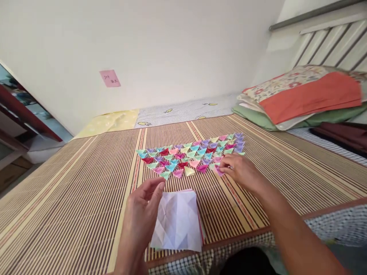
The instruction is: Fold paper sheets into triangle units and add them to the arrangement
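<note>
Small folded paper pieces [189,171] in many colours lie in several rows on a striped bamboo mat. At the near right end of the rows, my right hand [240,169] has its thumb and fingers closed on a purple folded paper piece [218,170], partly hidden by the fingertips. My left hand [143,208] hovers by the left edge of a stack of square paper sheets [179,221], fingers loosely curved and nothing visible in them. Crease lines cross the pale lilac top sheet. Just beyond the left fingertips sits a light green folded piece [165,175].
The bamboo mat [86,198] covers a bed against a white wall. Folded bedding [311,99] with red and floral cloth is piled at the right, by a headboard [332,42]. A pink note [110,78] is on the wall. Dark folded cloth [341,137] lies far right.
</note>
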A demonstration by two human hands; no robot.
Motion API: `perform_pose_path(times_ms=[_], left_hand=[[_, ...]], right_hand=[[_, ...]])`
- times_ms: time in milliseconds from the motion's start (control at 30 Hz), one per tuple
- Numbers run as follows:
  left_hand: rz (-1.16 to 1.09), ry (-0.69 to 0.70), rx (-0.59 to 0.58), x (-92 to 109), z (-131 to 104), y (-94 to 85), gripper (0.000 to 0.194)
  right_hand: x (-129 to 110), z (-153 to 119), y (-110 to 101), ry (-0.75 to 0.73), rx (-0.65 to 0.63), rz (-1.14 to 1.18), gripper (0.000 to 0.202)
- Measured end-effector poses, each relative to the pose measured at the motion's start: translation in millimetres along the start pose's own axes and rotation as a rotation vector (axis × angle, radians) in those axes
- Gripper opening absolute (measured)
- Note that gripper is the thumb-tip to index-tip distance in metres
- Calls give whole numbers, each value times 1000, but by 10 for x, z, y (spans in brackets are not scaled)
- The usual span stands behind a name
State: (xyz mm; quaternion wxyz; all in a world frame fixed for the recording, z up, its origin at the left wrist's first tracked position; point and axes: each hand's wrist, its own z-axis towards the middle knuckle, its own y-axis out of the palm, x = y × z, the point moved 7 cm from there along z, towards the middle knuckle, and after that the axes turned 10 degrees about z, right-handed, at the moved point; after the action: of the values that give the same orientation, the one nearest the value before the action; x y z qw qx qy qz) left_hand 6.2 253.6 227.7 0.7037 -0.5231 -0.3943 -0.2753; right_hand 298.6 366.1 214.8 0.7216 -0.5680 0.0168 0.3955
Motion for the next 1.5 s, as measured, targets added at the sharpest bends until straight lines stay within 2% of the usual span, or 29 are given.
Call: perform_pose_path(times_ms=[100,233,567,833,1000,1100,1200,1333,1500], left_hand=[[-5,13,-63,-4,9,81,33],[38,18,-85,-30,18,111,36],[72,-18,-125,-111,35,147,38],[52,-34,-168,-75,16,202,37],[60,-39,-183,-106,31,203,38],[39,-37,-172,-128,47,197,38],[34,-31,-164,-122,52,199,37],[66,-9,-177,-96,47,215,37],[105,-30,-209,-147,48,229,42]], right_hand=[[322,-29,29,39,-61,-58,23],[481,-35,157,66,-111,-114,21],[618,-55,310,86,-139,-204,18],[660,-54,376,75,-104,-210,17],[679,-97,198,63,-38,-183,15],[736,-204,3,90,45,-181,16],[757,-316,-60,124,86,-191,19],[689,-324,91,131,50,-237,19],[652,-150,308,128,-53,-340,19]])
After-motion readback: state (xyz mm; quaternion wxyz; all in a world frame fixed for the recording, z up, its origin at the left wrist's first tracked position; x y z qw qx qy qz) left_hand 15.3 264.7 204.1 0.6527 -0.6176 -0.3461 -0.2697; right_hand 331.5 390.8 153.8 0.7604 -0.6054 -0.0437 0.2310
